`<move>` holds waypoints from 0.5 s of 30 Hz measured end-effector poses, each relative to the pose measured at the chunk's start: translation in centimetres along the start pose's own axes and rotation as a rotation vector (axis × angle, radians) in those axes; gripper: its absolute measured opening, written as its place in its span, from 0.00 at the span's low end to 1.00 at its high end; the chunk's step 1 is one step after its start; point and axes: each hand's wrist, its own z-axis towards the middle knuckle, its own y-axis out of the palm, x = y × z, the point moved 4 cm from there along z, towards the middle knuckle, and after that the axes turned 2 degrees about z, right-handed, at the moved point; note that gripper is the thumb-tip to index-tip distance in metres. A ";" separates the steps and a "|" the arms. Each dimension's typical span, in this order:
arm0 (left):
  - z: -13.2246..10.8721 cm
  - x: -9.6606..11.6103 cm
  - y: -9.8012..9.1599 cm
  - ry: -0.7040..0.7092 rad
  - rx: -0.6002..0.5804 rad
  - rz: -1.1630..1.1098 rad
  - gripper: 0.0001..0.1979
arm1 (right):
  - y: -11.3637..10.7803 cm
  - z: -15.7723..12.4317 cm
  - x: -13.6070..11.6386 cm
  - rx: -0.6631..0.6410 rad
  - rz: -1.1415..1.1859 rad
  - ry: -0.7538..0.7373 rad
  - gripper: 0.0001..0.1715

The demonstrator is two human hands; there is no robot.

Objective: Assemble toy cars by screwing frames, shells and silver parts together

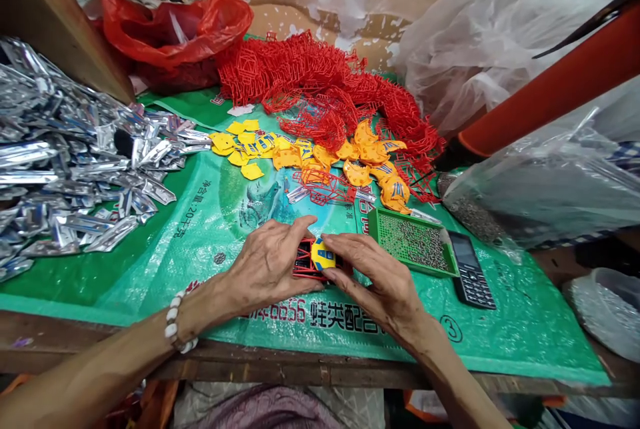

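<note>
My left hand [267, 265] and my right hand [380, 279] meet at the middle of a green woven sheet [200, 262]. Between their fingertips they pinch a small red plastic frame [306, 263] with a yellow and blue round piece [323, 255] pressed on top of it. Both hands are closed on this piece. A white bead bracelet [175, 322] circles my left wrist. Just right of my right hand stands a green tray [413, 242] filled with tiny metal pins.
A heap of red plastic frames [325, 89] and several yellow pieces [300, 152] lie behind the hands. Silver foil strips [65, 162] cover the left side. A black phone [470, 269] lies beside the tray. A red bag [175, 29], clear plastic sacks [525, 35] and an orange tube [550, 92] border the back and right.
</note>
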 end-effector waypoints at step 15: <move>0.1 0.3 0.0 0.006 0.019 0.013 0.36 | 0.0 0.6 0.0 -0.056 -0.106 -0.093 0.15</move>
